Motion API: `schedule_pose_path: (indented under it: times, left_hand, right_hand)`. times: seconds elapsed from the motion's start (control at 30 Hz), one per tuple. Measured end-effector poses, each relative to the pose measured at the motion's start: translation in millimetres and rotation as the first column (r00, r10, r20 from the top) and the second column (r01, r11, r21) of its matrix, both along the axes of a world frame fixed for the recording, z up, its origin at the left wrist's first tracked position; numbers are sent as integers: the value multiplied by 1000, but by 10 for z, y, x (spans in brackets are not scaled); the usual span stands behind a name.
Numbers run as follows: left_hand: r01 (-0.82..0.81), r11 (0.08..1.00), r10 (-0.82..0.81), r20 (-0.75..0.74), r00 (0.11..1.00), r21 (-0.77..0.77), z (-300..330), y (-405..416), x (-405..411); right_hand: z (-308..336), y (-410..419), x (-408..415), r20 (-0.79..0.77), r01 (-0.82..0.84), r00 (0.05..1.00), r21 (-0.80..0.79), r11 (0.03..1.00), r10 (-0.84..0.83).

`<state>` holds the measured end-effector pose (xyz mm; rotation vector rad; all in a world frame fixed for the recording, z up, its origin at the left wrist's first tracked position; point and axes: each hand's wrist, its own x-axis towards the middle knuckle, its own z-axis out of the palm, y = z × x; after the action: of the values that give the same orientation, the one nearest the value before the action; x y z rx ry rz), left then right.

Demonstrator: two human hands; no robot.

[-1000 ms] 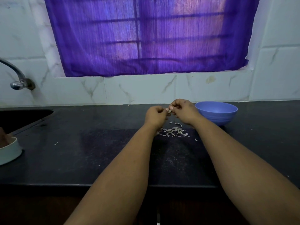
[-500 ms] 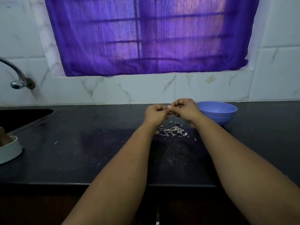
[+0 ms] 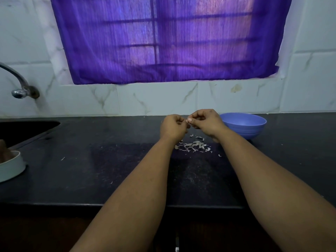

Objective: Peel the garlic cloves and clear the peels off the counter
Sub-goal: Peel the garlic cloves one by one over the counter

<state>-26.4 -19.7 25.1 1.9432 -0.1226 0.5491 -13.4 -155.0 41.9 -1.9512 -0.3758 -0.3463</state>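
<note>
My left hand [image 3: 172, 127] and my right hand [image 3: 207, 122] are held together above the black counter [image 3: 91, 160], fingers curled. Between their fingertips they pinch a small garlic clove [image 3: 187, 121], mostly hidden by the fingers. Directly below the hands lies a small pile of pale garlic peels [image 3: 194, 146] on the counter. A blue bowl [image 3: 244, 124] stands just right of my right hand; its contents cannot be seen.
A sink [image 3: 23, 131] is set into the counter at the far left, with a tap [image 3: 20, 88] above it. A white dish [image 3: 11, 168] sits at the left edge. Stray peel bits lie scattered on the counter. Tiled wall and purple curtain behind.
Both hands have risen slightly and stayed together, still working the clove. The peel pile and bowl have not moved.
</note>
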Motion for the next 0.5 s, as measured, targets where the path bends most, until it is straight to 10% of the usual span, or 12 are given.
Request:
schedule_pose_path:
  times: [0.5]
  left_hand:
    - [-19, 1000, 19, 16, 1000, 21, -24, -3, 74]
  right_hand:
    - [-40, 69, -20, -64, -35, 997, 171, 985, 47]
